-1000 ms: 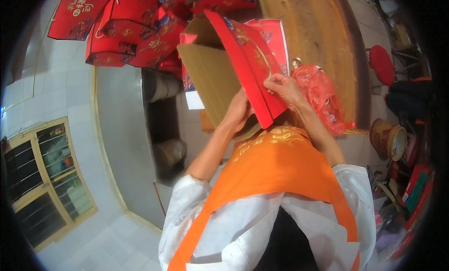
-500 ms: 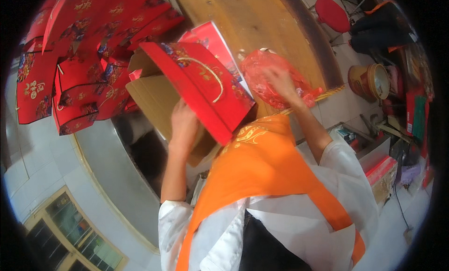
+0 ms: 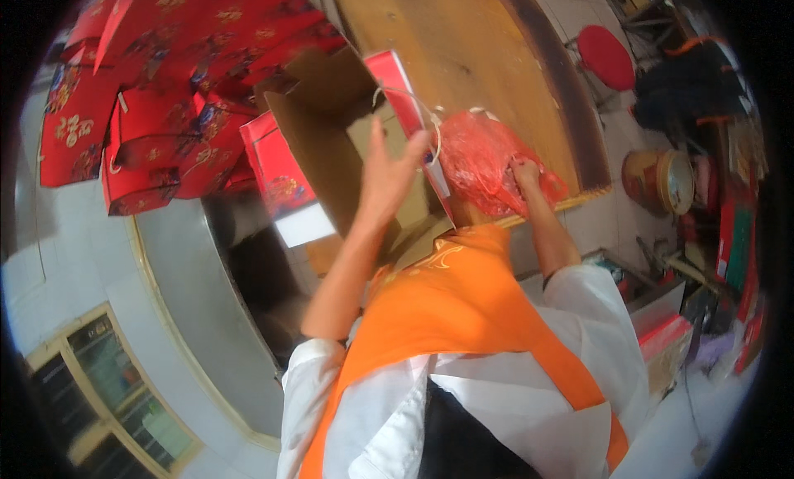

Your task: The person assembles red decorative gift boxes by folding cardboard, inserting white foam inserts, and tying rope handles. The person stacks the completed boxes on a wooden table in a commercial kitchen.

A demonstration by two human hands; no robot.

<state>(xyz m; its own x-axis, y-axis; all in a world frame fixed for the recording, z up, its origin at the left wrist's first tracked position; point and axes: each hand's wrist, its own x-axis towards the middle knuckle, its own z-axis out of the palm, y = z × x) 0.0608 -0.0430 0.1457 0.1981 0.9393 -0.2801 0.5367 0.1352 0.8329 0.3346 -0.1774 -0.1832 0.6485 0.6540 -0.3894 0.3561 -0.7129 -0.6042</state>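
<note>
Open box [image 3: 302,136] stood before the apron [image 3: 471,297], mouth turned toward the person, presumably for easy reach; inside, only bare cardboard showed. Left hand [image 3: 389,173] was over the mouth, fingers spread, gripping nothing evident. Right hand [image 3: 527,177] was at a red plastic bag [image 3: 480,152], fingertips hidden; grasp and contents couldn't be told. Bag lay beside the box on the table [image 3: 447,33], seemingly kept handy.
</note>
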